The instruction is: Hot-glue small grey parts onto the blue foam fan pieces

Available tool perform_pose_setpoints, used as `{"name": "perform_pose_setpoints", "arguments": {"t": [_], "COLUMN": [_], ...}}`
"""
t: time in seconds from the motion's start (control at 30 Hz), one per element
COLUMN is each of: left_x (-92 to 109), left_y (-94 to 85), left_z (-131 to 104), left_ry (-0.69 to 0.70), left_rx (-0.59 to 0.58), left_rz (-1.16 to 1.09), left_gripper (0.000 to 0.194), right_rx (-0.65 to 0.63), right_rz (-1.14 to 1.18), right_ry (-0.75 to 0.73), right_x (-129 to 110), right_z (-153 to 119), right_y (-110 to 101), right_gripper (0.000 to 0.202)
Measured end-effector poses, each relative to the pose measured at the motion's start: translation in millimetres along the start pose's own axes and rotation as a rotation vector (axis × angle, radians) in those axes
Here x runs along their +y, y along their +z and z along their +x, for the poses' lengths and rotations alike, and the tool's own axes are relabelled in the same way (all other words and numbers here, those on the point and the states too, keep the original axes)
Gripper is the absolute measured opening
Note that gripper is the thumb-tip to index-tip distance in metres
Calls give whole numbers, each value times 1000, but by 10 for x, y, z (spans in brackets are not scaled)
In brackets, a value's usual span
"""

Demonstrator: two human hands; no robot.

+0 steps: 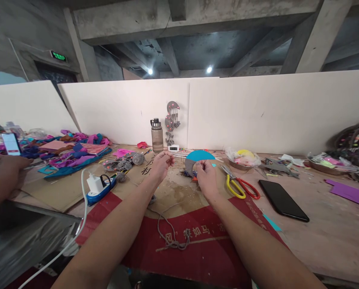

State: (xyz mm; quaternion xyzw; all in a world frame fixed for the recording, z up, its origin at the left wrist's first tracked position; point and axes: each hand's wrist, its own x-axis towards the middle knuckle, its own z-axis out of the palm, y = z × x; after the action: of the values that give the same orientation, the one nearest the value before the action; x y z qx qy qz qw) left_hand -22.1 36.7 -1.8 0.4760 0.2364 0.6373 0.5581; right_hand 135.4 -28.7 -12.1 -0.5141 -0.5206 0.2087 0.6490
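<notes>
My right hand (pixel 207 176) pinches the lower edge of a round disc with a blue upper part (pixel 199 155) and a grey part at its lower left. Left of the disc, my left hand (pixel 164 163) is raised with its fingertips pressed together; anything between them is too small to make out. Grey yarn (pixel 173 244) lies loosely on the red printed sheet (pixel 203 228) below the hands. Scissors with yellow and red handles (pixel 240 185) rest just right of my right hand.
A bottle (pixel 157 136) and a small white clock (pixel 173 148) stand by the white board (pixel 257 112). At right lie a black phone (pixel 283 200) and a bowl (pixel 242 163). Left are a power strip (pixel 102 193), fabric scraps (pixel 74 154) and another person's hand (pixel 5 172).
</notes>
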Motion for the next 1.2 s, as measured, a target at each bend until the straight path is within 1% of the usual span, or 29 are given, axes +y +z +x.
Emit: {"name": "perform_pose_setpoints", "arguments": {"t": [0.2, 0.33, 0.5, 0.7, 0.8, 0.87, 0.93, 0.97, 1.07, 1.17, 1.2], "left_x": [-16, -53, -75, -93, -113, -122, -123, -120, -101, -85, -83], "left_y": [-20, -44, -91, -101, -83, -71, -68, -70, -96, -135, -146], "left_z": [18, 36, 60, 70, 74, 77, 80, 82, 98, 117, 121], "left_ry": [25, 33, 43, 20, 57, 81, 67, 52, 27, 88, 109], "left_rx": [-22, -14, 7, -20, -14, -13, -11, -3, 58, 143, 164], "left_rz": [6, 73, 148, 213, 189, 175, 178, 182, 207, 289, 318], "left_gripper": [12, 22, 31, 41, 36, 25, 12, 8, 16, 23, 22], "right_rx": [-12, -11, -18, -8, -4, -5, -8, -7, 2, -3, -6], "right_rz": [-4, -14, -33, -36, -44, -47, -46, -46, -53, -45, -43], "right_ry": [22, 16, 23, 0, -13, -18, -19, -20, -23, -14, -10], "right_x": [8, 3, 6, 41, 51, 52, 53, 53, 53, 53, 54], "right_z": [4, 0, -8, 7, 10, 10, 9, 9, 12, 13, 14], "right_y": [1, 3, -2, 1, -1, -3, -5, -5, -4, -3, -3], "right_gripper": [13, 15, 16, 16, 15, 16, 16, 15, 15, 16, 17]}}
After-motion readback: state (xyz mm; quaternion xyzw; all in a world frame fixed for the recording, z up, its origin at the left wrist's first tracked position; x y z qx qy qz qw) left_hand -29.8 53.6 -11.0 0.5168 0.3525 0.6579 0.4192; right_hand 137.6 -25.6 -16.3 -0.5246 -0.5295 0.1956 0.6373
